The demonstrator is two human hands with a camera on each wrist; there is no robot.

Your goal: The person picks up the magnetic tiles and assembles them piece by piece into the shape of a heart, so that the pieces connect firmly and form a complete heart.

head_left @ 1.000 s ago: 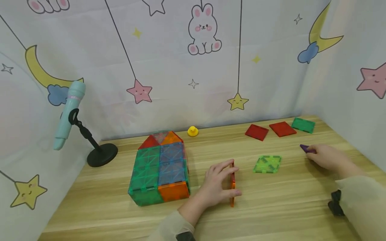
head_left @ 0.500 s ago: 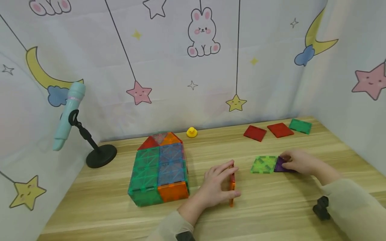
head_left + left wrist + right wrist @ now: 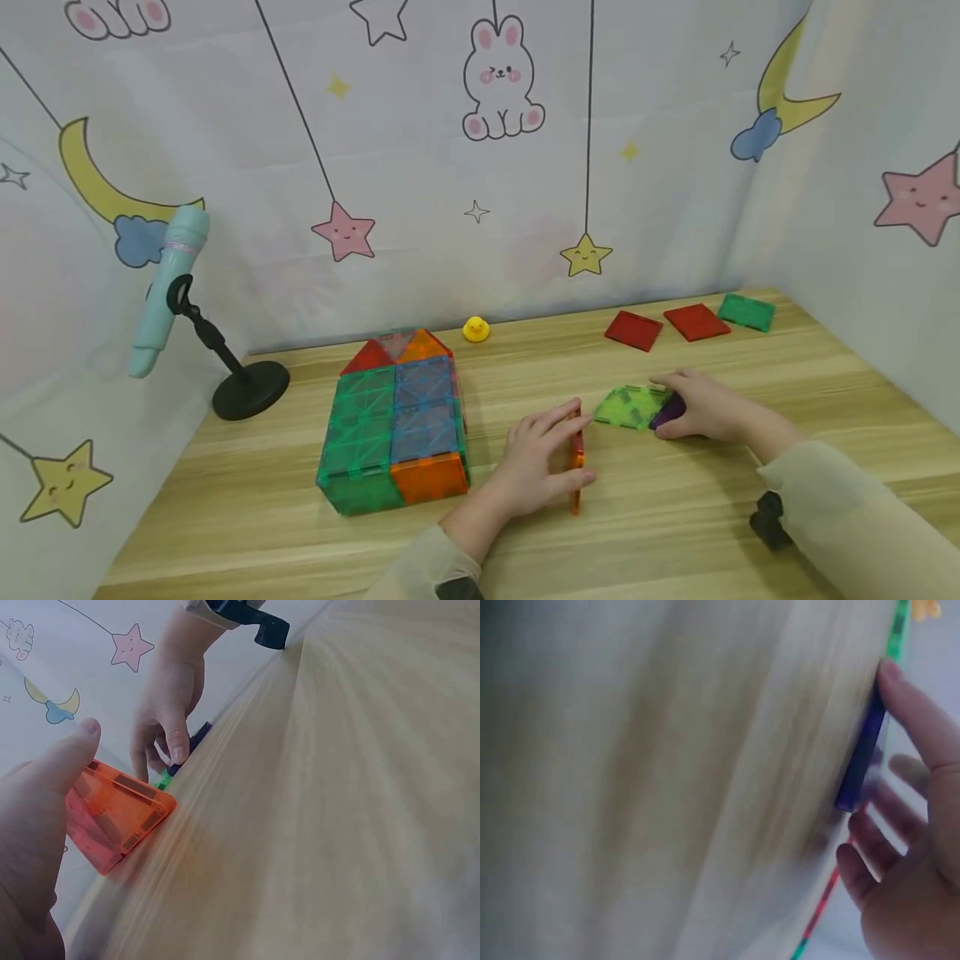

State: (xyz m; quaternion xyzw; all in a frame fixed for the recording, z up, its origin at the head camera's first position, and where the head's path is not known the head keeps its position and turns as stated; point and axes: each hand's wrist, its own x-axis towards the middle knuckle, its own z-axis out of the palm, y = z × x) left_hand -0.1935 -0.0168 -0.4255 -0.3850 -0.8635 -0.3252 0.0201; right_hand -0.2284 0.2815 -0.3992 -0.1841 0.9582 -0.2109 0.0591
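My left hand [image 3: 528,462] holds an orange-and-red magnetic tile piece [image 3: 124,802] on edge on the table, its thumb at the near end and fingers at the far end. My right hand [image 3: 712,408] pinches a purple magnetic tile [image 3: 669,411] against the right side of a lime-green tile [image 3: 628,406]. From the right wrist, that purple tile [image 3: 862,754] appears edge-on under the thumb. The lime tile lies close to the upright orange-and-red piece; whether they touch is unclear. Left of my left hand stands a block built of green, blue, orange and red tiles [image 3: 393,417].
Two red tiles [image 3: 633,331] [image 3: 697,322] and a green tile [image 3: 747,312] lie along the back right of the wooden table [image 3: 652,533]. A yellow toy duck [image 3: 476,329] sits by the back cloth. At left, a light-blue microphone [image 3: 168,287] leans on a black stand [image 3: 251,389].
The right hand has brought the purple tile leftward to the lime tile, and both have slid left toward the upright piece. The left hand has kept its hold in place.
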